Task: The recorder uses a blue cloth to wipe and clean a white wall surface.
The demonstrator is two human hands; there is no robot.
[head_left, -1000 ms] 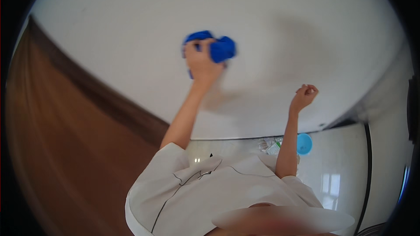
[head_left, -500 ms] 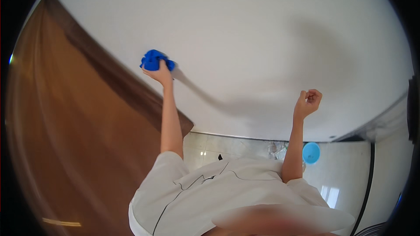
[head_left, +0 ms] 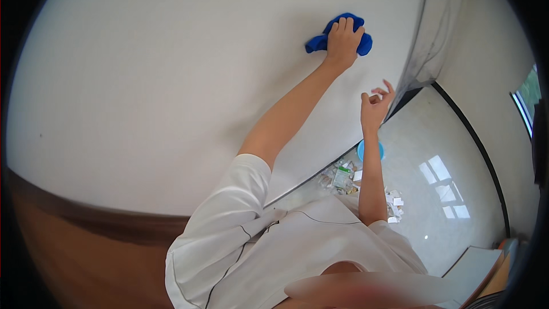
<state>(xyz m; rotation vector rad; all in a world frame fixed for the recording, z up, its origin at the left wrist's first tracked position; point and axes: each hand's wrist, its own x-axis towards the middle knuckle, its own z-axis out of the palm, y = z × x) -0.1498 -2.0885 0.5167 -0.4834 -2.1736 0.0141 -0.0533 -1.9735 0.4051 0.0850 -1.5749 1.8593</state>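
Cloth: we see a bunched blue cloth (head_left: 337,40) on the white wall (head_left: 171,80).
Left hand (head_left: 343,40): our fingers press flat over it, arm outstretched.
Right hand (head_left: 374,106): raised, loosely curled, holding nothing.

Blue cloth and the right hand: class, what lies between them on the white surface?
In the head view, only bare white surface separates the blue cloth, pressed under the left hand, from the empty right hand.
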